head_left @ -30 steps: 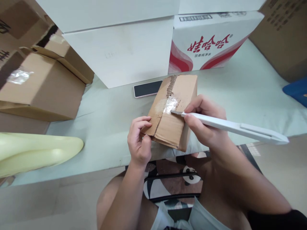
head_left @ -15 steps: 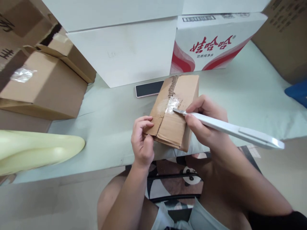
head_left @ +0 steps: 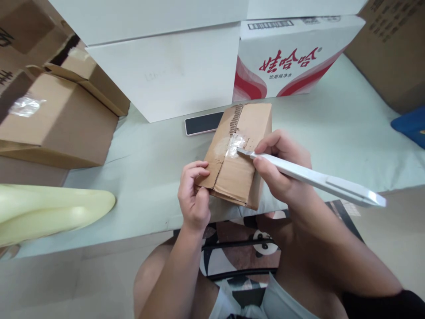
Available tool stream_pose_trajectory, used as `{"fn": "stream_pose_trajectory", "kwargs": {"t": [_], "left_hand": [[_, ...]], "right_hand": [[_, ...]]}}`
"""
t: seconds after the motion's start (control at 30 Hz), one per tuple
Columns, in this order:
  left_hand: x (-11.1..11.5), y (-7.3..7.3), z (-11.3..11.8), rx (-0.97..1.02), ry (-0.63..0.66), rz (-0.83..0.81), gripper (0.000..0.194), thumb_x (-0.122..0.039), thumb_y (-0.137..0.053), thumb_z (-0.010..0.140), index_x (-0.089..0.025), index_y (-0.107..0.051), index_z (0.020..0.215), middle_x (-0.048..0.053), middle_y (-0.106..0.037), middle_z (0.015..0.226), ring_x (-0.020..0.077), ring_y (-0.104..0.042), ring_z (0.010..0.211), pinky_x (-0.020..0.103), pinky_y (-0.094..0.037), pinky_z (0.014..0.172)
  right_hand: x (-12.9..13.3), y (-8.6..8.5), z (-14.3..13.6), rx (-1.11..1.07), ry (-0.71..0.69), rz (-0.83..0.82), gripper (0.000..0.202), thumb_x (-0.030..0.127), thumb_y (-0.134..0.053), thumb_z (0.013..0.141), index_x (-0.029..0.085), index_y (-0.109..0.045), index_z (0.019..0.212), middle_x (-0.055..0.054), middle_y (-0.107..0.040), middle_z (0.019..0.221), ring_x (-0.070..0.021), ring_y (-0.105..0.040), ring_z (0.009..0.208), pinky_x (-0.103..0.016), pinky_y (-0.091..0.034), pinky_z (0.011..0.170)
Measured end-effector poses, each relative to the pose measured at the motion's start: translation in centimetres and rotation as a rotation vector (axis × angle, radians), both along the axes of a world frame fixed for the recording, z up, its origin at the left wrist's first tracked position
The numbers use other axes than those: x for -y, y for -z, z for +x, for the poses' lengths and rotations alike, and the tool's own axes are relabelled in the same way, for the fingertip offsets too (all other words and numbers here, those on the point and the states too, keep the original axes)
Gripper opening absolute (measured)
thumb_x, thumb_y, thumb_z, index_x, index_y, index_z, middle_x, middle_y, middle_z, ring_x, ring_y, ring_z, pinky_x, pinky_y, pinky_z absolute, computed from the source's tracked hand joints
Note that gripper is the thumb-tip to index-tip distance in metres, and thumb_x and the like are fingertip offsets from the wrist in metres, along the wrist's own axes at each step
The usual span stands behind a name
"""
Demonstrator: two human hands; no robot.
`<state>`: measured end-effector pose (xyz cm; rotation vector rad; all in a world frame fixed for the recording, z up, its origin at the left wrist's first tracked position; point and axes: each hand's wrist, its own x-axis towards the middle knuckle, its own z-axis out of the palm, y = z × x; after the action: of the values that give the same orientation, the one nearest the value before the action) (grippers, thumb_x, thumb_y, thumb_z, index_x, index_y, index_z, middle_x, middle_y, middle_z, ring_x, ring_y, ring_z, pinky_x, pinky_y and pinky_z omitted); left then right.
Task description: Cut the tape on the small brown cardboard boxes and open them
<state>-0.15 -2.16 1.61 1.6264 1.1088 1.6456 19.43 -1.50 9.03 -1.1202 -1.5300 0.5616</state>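
A small brown cardboard box [head_left: 245, 173] lies tilted on the pale green table cover, near the front edge. Clear tape [head_left: 235, 145] crosses the seam on its top. My left hand [head_left: 194, 195] grips the box's near left corner, thumb and fingers on either side of the flap edge. Between the thumb and fingers of my right hand [head_left: 282, 168] is a white utility knife [head_left: 318, 179], its blade out and its tip at the tape. The knife's handle points right, towards the table's front edge.
Behind the box a phone [head_left: 202, 123] lies partly hidden. White cartons [head_left: 166, 75] and a red-and-white carton [head_left: 292, 66] stand at the back. Brown boxes [head_left: 76, 119] and a pale yellow object [head_left: 56, 210] are on the left, a blue object [head_left: 411, 128] on the right.
The whole view has shifted slightly, so most things appear a little further left. Both hands keep their hold, and the blade tip remains at the tape.
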Motion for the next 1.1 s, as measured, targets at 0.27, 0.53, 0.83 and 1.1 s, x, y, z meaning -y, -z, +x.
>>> {"fn": "stream_pose_trajectory", "kwargs": {"t": [0.27,0.53,0.83,1.1], "left_hand": [[-0.01,0.02,-0.05,0.008,0.012,0.009,0.032,-0.011,-0.049,0.080,-0.024,-0.068,0.102,0.007,-0.069,0.115,0.0253,-0.065,0.113,0.041,-0.054,0.098],[-0.02,0.02,-0.03,-0.009,0.006,0.012,0.032,-0.011,-0.048,0.080,-0.024,-0.068,0.102,0.007,-0.070,0.115,0.0243,-0.066,0.112,0.040,-0.055,0.097],[-0.08,0.02,-0.07,0.020,0.030,0.018,0.036,-0.008,-0.048,0.080,-0.025,-0.069,0.103,0.004,-0.070,0.117,0.0216,-0.066,0.114,0.036,-0.053,0.099],[-0.09,0.14,-0.09,0.004,0.028,0.019,0.033,-0.009,-0.048,0.081,-0.024,-0.068,0.103,0.007,-0.069,0.116,0.0240,-0.066,0.115,0.040,-0.054,0.099]], "right_hand": [[0.01,-0.02,-0.08,-0.001,0.001,0.004,0.009,0.024,-0.068,0.086,0.024,-0.059,0.083,0.007,-0.049,0.060,-0.0096,-0.039,0.051,-0.027,-0.026,0.048],[0.09,-0.19,-0.15,0.013,0.008,-0.014,0.008,0.023,-0.066,0.086,0.024,-0.059,0.083,0.006,-0.049,0.061,-0.0100,-0.040,0.052,-0.027,-0.028,0.050],[0.09,-0.27,-0.18,0.021,0.024,-0.005,0.008,0.024,-0.066,0.087,0.023,-0.059,0.083,0.007,-0.051,0.061,-0.0096,-0.041,0.052,-0.027,-0.027,0.049],[-0.16,0.19,-0.42,0.000,0.070,0.032,0.010,0.030,-0.066,0.090,0.025,-0.058,0.087,0.006,-0.050,0.064,-0.0107,-0.042,0.053,-0.029,-0.030,0.050]]}}
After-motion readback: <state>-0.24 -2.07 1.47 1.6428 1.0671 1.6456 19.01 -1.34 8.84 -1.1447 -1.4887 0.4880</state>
